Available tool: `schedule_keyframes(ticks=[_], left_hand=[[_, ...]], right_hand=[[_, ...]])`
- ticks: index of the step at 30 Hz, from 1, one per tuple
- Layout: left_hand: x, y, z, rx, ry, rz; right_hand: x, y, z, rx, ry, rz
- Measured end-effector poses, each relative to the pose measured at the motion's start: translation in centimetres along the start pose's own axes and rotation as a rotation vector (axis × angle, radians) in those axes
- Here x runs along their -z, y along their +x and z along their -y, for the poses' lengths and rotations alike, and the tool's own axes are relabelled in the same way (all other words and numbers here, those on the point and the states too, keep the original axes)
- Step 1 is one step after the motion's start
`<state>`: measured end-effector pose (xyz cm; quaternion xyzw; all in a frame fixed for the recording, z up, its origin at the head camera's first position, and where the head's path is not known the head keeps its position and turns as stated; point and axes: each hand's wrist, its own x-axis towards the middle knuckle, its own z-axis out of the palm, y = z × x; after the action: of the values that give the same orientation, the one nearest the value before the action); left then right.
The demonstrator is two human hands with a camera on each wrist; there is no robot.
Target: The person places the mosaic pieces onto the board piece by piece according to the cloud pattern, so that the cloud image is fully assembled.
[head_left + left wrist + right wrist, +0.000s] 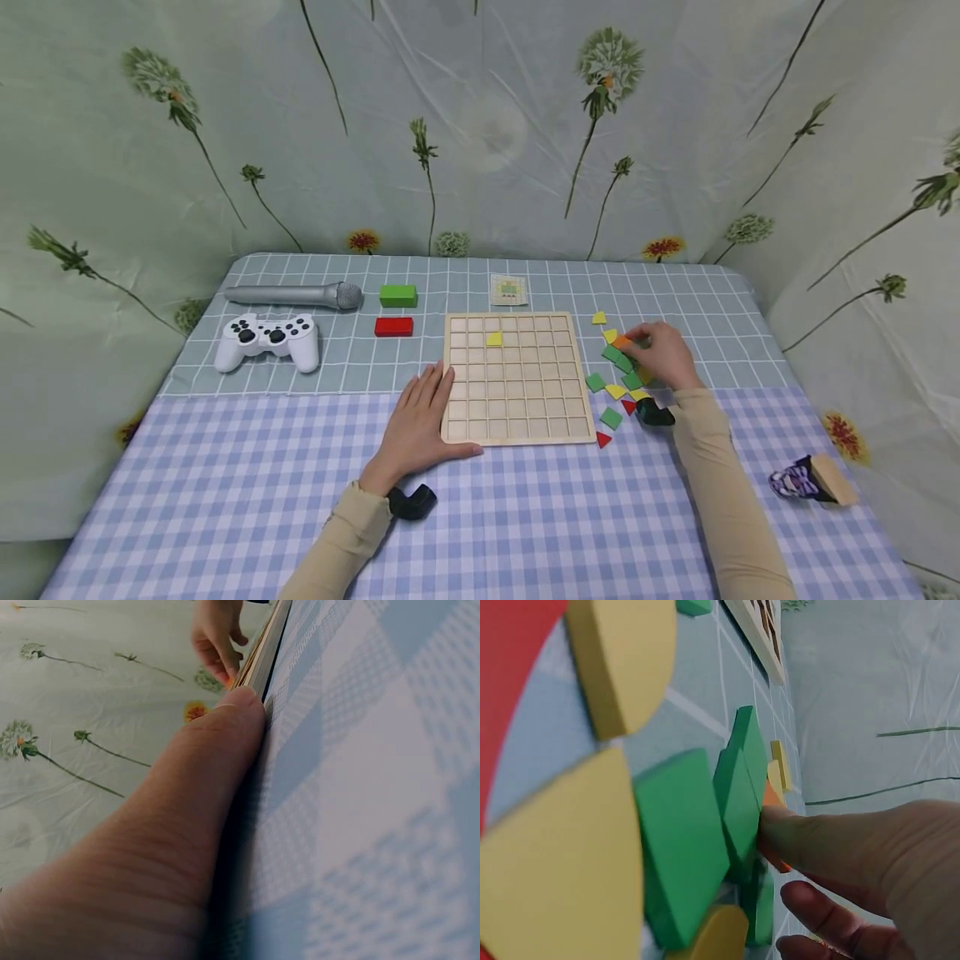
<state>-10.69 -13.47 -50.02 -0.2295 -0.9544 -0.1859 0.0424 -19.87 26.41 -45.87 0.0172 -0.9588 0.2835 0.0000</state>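
My left hand (417, 427) lies with fingers spread at the near left corner of a wooden grid board (523, 432). Its thumb (217, 742) rests along the board's front edge. One yellow quarter-round piece (493, 339) occupies a cell in the upper rows. To the right of the board, my right hand (663, 354) pinches an orange piece (773, 796) among the loose pieces. Close around its fingertips are green square pieces (681, 844) and yellow rounded ones (562, 862). Red triangles (603, 439) lie nearer the board's front right corner.
Behind the board lies a small pattern card (508, 290). Left of it are a green block (398, 296), a red block (393, 327), a grey microphone (292, 295) and a white game controller (267, 340). A small box-like object with a purple figure (797, 481) stands far right.
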Motion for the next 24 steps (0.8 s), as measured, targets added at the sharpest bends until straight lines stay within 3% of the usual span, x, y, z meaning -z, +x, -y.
schedule_keyframes(ticks=[7, 13, 20, 24], left_hand=[[0.0, 0.1, 0.1, 0.021, 0.004, 0.036], [0.2, 0.1, 0.1, 0.024, 0.007, 0.035], [0.2, 0.0, 0.0, 0.005, 0.007, 0.005], [0.1, 0.1, 0.0, 0.009, 0.004, 0.014]], right_hand=[[0.1, -0.2, 0.6, -0.057, 0.086, -0.017], [-0.6, 0.0, 3.0, 0.065, 0.189, -0.106], [-3.5, 1.4, 7.6, 0.154, 0.343, -0.007], [-5.6, 2.3, 9.6, 0.186, 0.355, 0.050]])
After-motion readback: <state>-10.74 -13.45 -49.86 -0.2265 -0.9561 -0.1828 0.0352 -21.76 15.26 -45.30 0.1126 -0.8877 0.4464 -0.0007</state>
